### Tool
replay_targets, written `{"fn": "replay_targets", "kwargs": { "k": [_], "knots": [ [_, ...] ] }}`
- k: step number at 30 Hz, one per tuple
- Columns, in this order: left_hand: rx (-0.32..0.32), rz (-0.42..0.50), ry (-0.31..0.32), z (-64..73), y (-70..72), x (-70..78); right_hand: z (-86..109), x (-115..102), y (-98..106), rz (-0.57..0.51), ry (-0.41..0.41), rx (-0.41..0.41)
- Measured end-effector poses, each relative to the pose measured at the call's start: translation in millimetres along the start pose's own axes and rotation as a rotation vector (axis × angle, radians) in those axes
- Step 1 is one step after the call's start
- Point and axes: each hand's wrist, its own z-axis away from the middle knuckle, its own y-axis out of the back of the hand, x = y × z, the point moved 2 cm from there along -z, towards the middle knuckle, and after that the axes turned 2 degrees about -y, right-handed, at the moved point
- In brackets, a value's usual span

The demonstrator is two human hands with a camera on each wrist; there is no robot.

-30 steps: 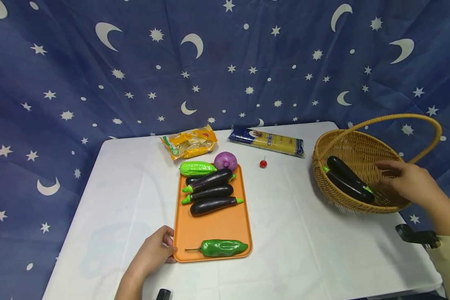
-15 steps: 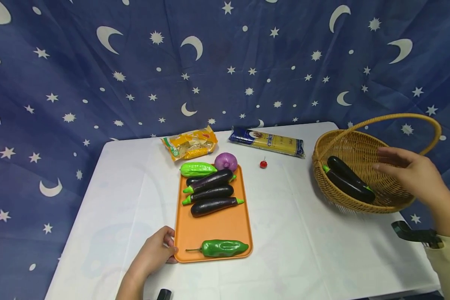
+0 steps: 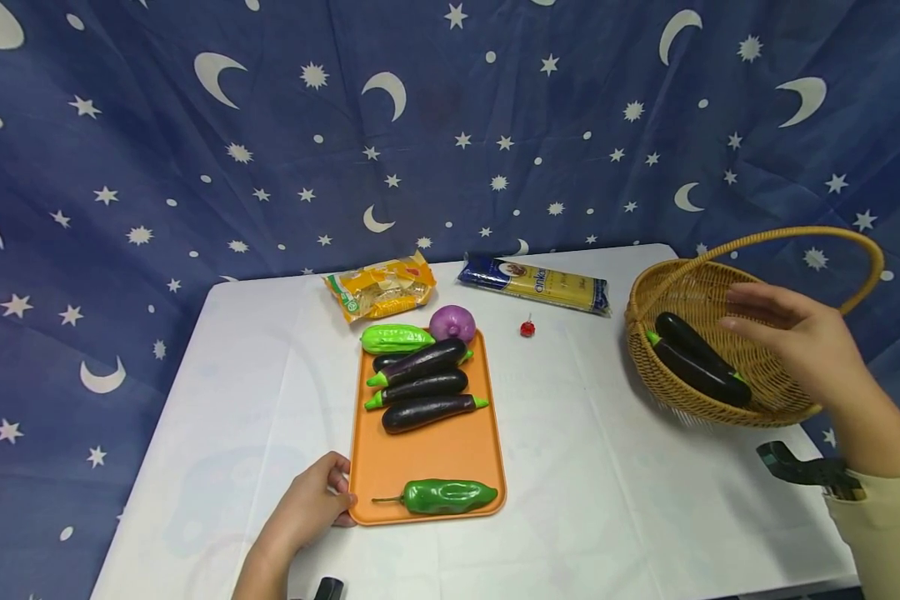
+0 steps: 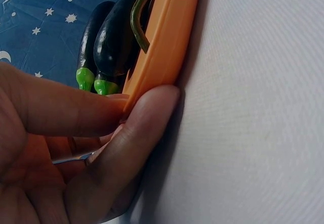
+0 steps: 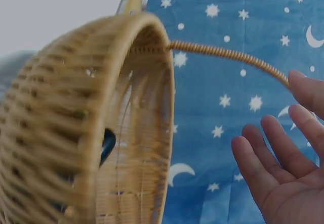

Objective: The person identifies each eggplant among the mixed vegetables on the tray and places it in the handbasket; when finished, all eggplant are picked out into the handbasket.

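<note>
My left hand (image 3: 307, 504) pinches the near left corner of an orange tray (image 3: 423, 458); the left wrist view shows thumb and finger on its rim (image 4: 167, 46). A green pepper (image 3: 448, 497) lies at the tray's near end. Several eggplants (image 3: 423, 412) rest farther up it, beside a light green ridged vegetable (image 3: 395, 337) and a purple onion (image 3: 452, 323) at the far edge. Over the right side of a wicker basket (image 3: 648, 375), my right hand (image 3: 810, 342) holds nothing, fingers apart from the thumb. Two eggplants (image 3: 693, 375) lie inside the basket.
At the back of the white table (image 3: 570, 467) lie a yellow-orange food bag (image 3: 384, 287) and a blue and yellow pasta packet (image 3: 536, 283). A small red item (image 3: 527, 328) sits in front of the packet. The basket's handle (image 3: 795, 233) arches up behind my right hand.
My right hand has lifted from low in the basket and then shifted left above it. The left hand keeps its grip on the tray, which stays in place.
</note>
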Motion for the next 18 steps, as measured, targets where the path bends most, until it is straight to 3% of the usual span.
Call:
{"fn": "replay_targets", "kwargs": {
  "k": [10, 18],
  "knots": [
    [0.001, 0.017, -0.011, 0.5, 0.0, -0.7, -0.3, -17, -18, -0.179, 0.086, -0.080],
    [0.002, 0.016, -0.014, 0.6, 0.4, -0.6, -5.4, -27, -40, -0.190, 0.088, -0.125]
  ]
}}
